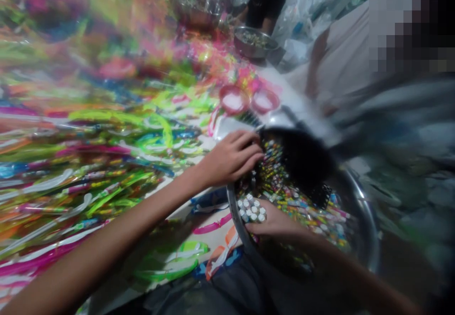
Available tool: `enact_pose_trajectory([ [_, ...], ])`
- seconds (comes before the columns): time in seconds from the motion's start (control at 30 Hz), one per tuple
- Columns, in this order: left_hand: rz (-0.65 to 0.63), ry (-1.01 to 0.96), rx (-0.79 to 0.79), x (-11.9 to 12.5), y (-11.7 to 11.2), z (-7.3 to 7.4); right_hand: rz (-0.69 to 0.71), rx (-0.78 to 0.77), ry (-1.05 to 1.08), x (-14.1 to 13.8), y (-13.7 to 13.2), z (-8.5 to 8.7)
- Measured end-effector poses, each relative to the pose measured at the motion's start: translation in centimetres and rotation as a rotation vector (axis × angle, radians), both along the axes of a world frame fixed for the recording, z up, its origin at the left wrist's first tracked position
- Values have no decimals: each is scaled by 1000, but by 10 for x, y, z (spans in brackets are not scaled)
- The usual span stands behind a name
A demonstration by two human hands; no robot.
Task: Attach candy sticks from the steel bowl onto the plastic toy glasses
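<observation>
My left hand [231, 158] reaches over a wide steel basin [234, 220], its fingers bent at the near edge of a heap of small multicoloured beads [289, 201]. A dark cloth or mass [300, 158] lies over the far part of the heap, right by those fingers. Whether they grip anything is hidden. My right hand [275, 222] lies palm up above the basin, with a cluster of white cube-like beads [251, 209] resting on the fingers.
Colourful plastic strips [88, 163] cover a wide surface to the left. Two pink rings [232, 99] lie beyond the basin. Metal bowls [255, 42] stand farther back, near a seated person in black [265, 2] and white plastic bags [313, 11].
</observation>
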State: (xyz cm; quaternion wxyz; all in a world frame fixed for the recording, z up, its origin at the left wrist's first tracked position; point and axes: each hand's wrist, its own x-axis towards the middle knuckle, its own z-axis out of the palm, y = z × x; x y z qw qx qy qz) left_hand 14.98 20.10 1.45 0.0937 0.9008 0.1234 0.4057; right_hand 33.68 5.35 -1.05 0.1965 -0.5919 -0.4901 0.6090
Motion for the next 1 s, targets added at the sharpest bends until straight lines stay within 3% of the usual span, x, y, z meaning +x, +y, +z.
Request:
enact_pose_trajectory([
  [0.13, 81, 18, -226, -63, -38, 10, -158, 38, -51, -1, -3, 10],
  [0.27, 175, 217, -415, -137, -88, 15, -277, 79, -85, 2, -1, 30],
  [0.37, 269, 308, -567, -164, -121, 13, -366, 110, -46, -5, 6, 46],
  [0.43, 311, 317, -597, -163, -135, 8, -337, 134, -11, -17, 11, 56],
  [0.53, 347, 345, -619, -139, -138, -6, -197, 171, -29, -37, 18, 70],
  [0.67, 396, 443, -623, -92, -117, -35, -84, 240, -158, -55, 22, 85],
  [0.8, 375, 467, -623, -67, -92, -60, -48, 380, -208, -63, 20, 83],
  [0.9, 371, 431, -651, -77, -87, -58, -104, 432, -233, -64, 15, 74],
  [1.0, 387, 354, -717, -103, -98, -33, -124, 434, -173, -63, 12, 68],
])
